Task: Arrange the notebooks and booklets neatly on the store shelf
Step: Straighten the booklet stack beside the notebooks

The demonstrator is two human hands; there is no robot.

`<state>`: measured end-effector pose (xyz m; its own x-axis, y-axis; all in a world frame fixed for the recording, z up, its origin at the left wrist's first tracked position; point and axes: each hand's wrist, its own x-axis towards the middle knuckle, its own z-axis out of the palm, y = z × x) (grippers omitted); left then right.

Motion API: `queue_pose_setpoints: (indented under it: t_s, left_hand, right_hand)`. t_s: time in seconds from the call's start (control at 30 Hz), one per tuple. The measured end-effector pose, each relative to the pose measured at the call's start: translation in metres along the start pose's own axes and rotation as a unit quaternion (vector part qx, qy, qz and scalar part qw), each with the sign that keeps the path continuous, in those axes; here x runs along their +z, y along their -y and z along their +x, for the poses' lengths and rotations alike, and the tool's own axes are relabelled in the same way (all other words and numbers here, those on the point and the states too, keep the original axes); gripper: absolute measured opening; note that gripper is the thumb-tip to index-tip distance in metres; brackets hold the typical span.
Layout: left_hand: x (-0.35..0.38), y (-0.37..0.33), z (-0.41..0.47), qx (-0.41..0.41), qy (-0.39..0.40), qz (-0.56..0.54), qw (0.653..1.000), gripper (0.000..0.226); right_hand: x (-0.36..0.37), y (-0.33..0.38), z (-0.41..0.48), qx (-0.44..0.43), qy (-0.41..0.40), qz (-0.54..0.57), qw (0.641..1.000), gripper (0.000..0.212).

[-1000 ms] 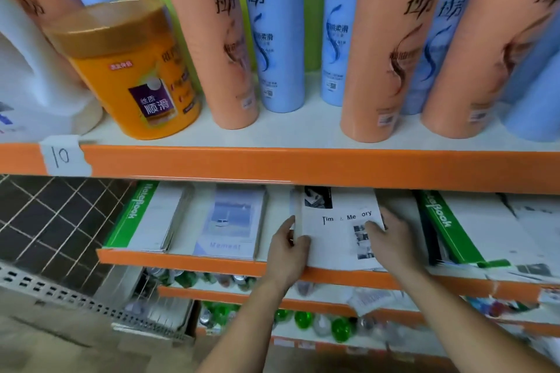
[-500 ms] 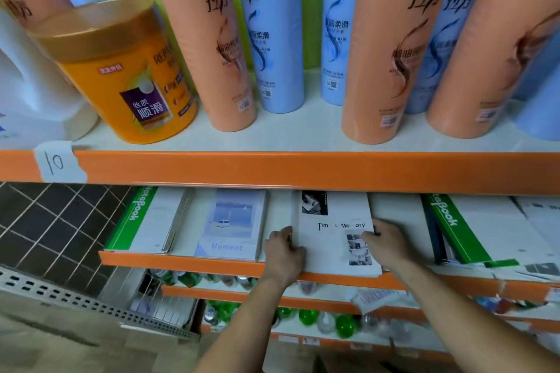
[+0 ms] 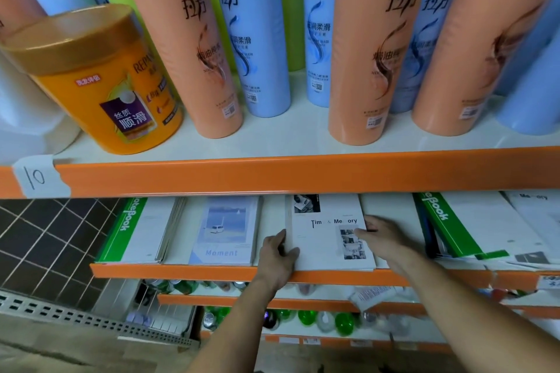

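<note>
A white "Time & Memory" booklet (image 3: 324, 239) lies flat on the middle shelf (image 3: 194, 272), squared to its orange front lip. My left hand (image 3: 277, 256) grips the booklet's left edge, thumb on the cover. My right hand (image 3: 386, 238) rests on its right edge with fingertips on the cover. Left of it lies a pale blue "Moment" booklet (image 3: 225, 232), and further left a green-spined notebook stack (image 3: 142, 228). Another green-spined notebook (image 3: 454, 224) lies askew at the right, over more white booklets (image 3: 533, 221).
The upper shelf (image 3: 303, 172) overhangs the booklets and carries tall orange and blue shampoo bottles (image 3: 369, 48) and an orange jar (image 3: 100, 82). Green bottles and cans (image 3: 306, 316) fill the lower shelves. Dark tiled floor (image 3: 45, 239) shows at the left.
Both hands have slid the "Time & Memory" booklet slightly back and straightened it against the shelf; my right hand's fingers moved onto the cover. The camera moved a little closer.
</note>
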<state>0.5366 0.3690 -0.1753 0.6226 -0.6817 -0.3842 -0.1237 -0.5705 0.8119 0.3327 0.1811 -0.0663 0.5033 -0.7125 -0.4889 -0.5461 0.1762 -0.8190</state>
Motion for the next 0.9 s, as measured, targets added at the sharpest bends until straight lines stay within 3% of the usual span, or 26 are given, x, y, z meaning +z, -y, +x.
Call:
queue_pose_setpoints:
  t_s: [0.13,0.23,0.3,0.43,0.9]
  left_hand:
    - [-0.013,-0.035,-0.033,0.021,0.030,0.015,0.999,0.056]
    - [-0.018,-0.050,-0.056,0.052,0.069,0.078,0.993,0.092]
    - [-0.018,-0.049,-0.062,0.072,0.069,0.106,0.989,0.103]
    - [-0.016,-0.047,-0.062,0.080,0.047,0.113,0.989,0.104]
    - [-0.018,-0.048,-0.062,0.081,0.042,0.094,0.991,0.092]
  right_hand:
    - [-0.004,0.001,-0.005,0.000,0.022,0.019,1.000,0.037]
    - [-0.005,-0.005,-0.002,0.003,0.025,0.023,0.999,0.042]
    - [-0.006,-0.006,-0.001,0.002,0.034,0.025,0.999,0.043]
    - [-0.007,-0.005,0.000,-0.006,0.026,0.020,0.999,0.049]
    - [-0.003,-0.017,-0.012,-0.044,0.000,-0.012,0.999,0.036]
